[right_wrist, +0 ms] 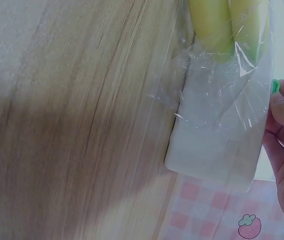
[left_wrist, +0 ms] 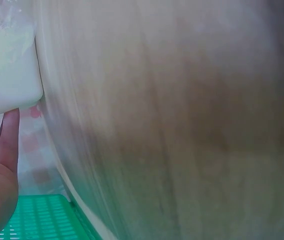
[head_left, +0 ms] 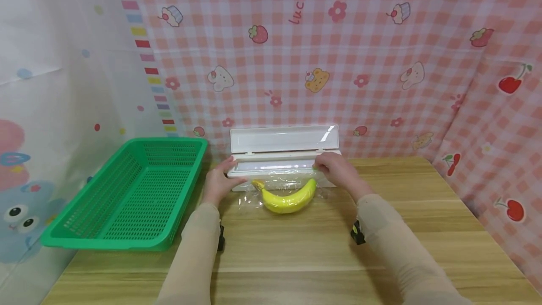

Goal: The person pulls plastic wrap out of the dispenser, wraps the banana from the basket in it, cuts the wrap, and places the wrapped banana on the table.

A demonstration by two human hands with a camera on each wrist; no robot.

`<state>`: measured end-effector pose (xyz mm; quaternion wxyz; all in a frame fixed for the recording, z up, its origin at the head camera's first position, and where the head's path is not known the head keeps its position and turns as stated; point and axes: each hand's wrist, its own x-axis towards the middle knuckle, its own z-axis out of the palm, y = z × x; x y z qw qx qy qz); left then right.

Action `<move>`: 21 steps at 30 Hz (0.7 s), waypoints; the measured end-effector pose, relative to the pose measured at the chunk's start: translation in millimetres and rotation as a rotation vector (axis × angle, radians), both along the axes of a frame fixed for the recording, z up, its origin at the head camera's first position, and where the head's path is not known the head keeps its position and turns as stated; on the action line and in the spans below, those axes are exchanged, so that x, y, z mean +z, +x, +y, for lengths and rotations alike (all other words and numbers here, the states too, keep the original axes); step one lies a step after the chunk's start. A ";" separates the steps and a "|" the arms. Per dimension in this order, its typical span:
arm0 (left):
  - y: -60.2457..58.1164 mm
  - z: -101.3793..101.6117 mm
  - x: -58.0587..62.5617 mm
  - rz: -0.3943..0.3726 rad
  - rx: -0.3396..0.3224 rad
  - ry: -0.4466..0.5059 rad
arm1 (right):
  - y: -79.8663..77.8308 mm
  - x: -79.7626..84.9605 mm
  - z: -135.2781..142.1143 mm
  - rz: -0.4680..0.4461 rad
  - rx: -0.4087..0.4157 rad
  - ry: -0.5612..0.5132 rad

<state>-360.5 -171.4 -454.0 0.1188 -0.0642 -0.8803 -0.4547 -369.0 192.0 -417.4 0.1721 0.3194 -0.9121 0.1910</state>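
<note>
A white cling film dispenser (head_left: 275, 169) stands at the back of the table, its lid (head_left: 283, 141) raised. Clear film (head_left: 251, 200) comes off its front and lies over a yellow banana (head_left: 289, 203) in front of the box. My left hand (head_left: 218, 183) grips the dispenser's left end, thumb at the front. At the right end, my right hand (head_left: 338, 172) pinches a small green slider (right_wrist: 276, 86) on the dispenser's edge. The right wrist view shows wrinkled film against the box's white front (right_wrist: 212, 150). Most of the left hand is out of the left wrist view.
A green perforated basket (head_left: 161, 201) sits on the left side of the wooden table (head_left: 288, 258). Behind the dispenser hangs a pink checked cloth (head_left: 271, 60), which also runs down the right side. A white printed cloth (head_left: 63, 84) covers the left side.
</note>
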 end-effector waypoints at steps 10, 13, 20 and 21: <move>-0.4 0.8 -0.5 0.010 0.008 0.006 | -1.4 -2.3 4.1 0.030 0.016 0.005; -0.1 1.1 0.0 0.008 0.007 0.017 | -0.9 -2.1 5.7 0.021 0.009 0.004; 0.8 0.8 0.0 0.003 0.007 0.015 | -0.1 -2.5 9.6 0.013 -0.015 0.008; 0.7 0.7 -0.1 0.002 0.010 0.016 | 0.2 -2.4 10.2 0.011 -0.016 0.006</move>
